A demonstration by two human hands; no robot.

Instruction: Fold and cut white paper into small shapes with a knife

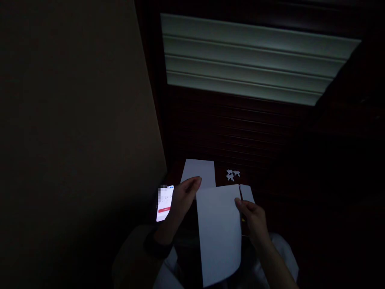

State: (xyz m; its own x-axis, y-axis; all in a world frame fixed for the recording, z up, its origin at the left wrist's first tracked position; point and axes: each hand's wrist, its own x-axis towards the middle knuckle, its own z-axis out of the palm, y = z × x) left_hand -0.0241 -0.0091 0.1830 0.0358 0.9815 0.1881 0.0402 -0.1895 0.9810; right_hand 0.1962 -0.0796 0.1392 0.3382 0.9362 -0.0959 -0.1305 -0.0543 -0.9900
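A large blank white sheet of paper (219, 237) hangs in front of me, its lower right side curving. My right hand (254, 218) pinches its right edge near the top, between thumb and fingers. By the upper left corner is my left hand (185, 196), thumb and fingertips drawn together; whether they grip anything is not visible. Behind that hand lies another white sheet (201, 168), partly covered. Several small folded white paper pieces (231, 175) sit in a cluster farther back. A white paper piece (248, 192) shows beyond my right hand.
A lit phone (162, 214) lies left of my left hand, partly covered by it. The dark tabletop (221, 176) meets a dark slatted panel (234, 128) with pale slats (249, 60) above. A wall (90, 120) rises at left. The room is very dim.
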